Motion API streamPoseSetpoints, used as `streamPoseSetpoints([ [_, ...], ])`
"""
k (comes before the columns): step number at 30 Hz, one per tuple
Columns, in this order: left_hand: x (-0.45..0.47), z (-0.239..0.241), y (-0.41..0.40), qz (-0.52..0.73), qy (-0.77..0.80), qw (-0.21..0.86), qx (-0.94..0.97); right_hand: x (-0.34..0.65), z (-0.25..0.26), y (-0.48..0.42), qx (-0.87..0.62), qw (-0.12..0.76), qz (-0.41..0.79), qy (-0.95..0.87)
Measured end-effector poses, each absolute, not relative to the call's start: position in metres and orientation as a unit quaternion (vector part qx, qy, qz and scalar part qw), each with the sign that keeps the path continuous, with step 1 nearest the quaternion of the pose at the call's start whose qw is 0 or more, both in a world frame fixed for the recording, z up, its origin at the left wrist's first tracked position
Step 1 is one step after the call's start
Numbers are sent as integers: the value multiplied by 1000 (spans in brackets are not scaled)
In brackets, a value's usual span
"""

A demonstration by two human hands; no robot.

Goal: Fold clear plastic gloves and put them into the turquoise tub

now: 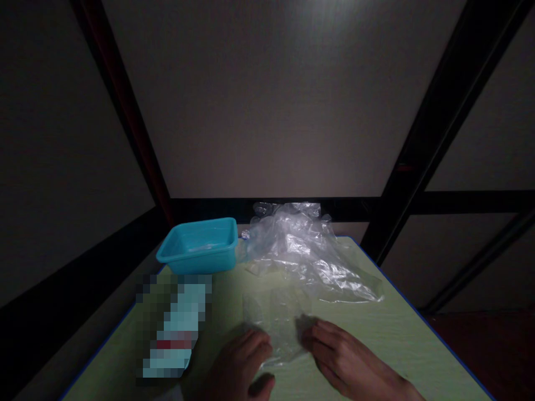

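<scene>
A small clear plastic bag [282,317] lies flat on the table between my two hands. My left hand [244,362] rests at its lower left, the bent fingers touching the film and the thumb held apart from them. At the right edge of the bag is my right hand [345,356], its fingers pressed together on the film; the thumb is hidden. Just beyond the small bag spreads a crumpled heap of clear plastic bags [301,245], shiny and loose.
A turquoise plastic basin [198,259] stands at the table's back left corner. In front of it lies a long pale-teal object [184,323] with a red band, blurred by pixelation. The light green table [388,340] has a blue edge and meets a panelled wall [276,111].
</scene>
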State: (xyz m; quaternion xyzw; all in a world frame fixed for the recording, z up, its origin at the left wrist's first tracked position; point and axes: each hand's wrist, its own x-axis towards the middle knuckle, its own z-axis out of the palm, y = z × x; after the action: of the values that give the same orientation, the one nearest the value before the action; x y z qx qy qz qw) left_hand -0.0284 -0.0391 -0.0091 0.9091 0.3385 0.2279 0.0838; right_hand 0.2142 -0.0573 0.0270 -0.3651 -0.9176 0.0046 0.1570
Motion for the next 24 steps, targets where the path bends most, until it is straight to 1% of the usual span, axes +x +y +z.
streamPoseSetpoints([
  [3,-28,-14,-38,241,343,87,904,214,23,-57,-382,165,8,-909],
  [7,-25,-8,-38,240,351,116,898,214,17,-55,-409,179,34,-894],
  [13,-25,-5,-38,238,353,126,896,217,17,-52,-407,188,46,-893],
  [19,-28,-12,-36,274,321,58,905,218,24,-53,-403,190,37,-894],
  [24,-28,-11,-30,351,302,-11,886,218,23,-53,-408,199,49,-890],
])
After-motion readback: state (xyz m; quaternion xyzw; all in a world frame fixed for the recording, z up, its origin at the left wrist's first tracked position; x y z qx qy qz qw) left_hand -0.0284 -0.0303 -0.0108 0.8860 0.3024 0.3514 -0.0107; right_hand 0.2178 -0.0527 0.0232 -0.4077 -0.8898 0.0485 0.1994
